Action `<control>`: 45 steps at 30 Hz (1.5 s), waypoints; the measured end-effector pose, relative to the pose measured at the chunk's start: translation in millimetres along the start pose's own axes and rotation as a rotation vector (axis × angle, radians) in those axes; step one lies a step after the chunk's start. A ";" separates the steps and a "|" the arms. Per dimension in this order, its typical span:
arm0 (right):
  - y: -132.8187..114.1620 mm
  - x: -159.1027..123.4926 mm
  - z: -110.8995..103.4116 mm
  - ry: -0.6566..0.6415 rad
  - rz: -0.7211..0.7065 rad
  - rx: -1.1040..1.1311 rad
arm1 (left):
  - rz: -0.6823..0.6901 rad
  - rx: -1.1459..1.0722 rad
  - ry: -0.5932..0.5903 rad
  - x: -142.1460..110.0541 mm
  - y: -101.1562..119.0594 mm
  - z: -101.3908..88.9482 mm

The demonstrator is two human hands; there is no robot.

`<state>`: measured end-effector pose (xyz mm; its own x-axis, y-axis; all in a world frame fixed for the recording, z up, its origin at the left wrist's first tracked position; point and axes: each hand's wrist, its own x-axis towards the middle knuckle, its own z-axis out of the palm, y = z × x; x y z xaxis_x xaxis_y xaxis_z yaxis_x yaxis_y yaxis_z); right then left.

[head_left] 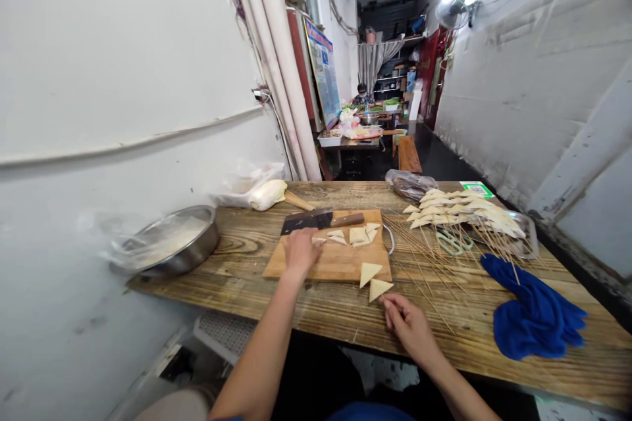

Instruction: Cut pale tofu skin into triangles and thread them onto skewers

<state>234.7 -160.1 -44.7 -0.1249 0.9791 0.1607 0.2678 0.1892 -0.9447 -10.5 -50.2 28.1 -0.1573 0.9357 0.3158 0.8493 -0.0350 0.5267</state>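
My right hand (407, 323) pinches the near end of a skewer that bears two pale tofu triangles (380, 289). They are in front of the near right corner of the wooden cutting board (340, 266). My left hand (300, 251) rests on the left part of the board, fingers curled down, with a pale piece showing beside the thumb; what is under the fingers is hidden. Several cut tofu pieces (359, 235) lie to its right. Behind them lies a cleaver (316, 220), its dark blade beyond my left hand and its brown handle pointing right.
Loose skewers (429, 256) lie right of the board. Beyond them are loaded skewers (464, 210) on a metal tray (530, 237), scissors (454, 241) and a blue glove (533, 309). A steel basin (187, 247) stands left; a plastic bag (409, 185) lies behind. A person (363, 95) is far back.
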 end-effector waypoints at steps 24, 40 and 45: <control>-1.1 -0.8 0.8 -0.006 0.002 -0.004 | -0.392 -1.266 -0.165 -23.9 6.1 46.7; -8.0 -2.9 -0.3 -0.081 0.051 -0.075 | -0.714 -1.650 -0.332 -29.8 19.7 43.7; -7.7 -2.5 -0.4 -0.080 0.042 -0.079 | -0.716 -1.636 -0.345 -27.9 19.2 42.8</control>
<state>233.4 -163.9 -37.7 -0.1867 0.9777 0.0957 0.3486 0.1570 -0.9240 31.8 -61.9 -4.4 0.0512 0.9386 -0.3412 -0.6564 0.2891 0.6968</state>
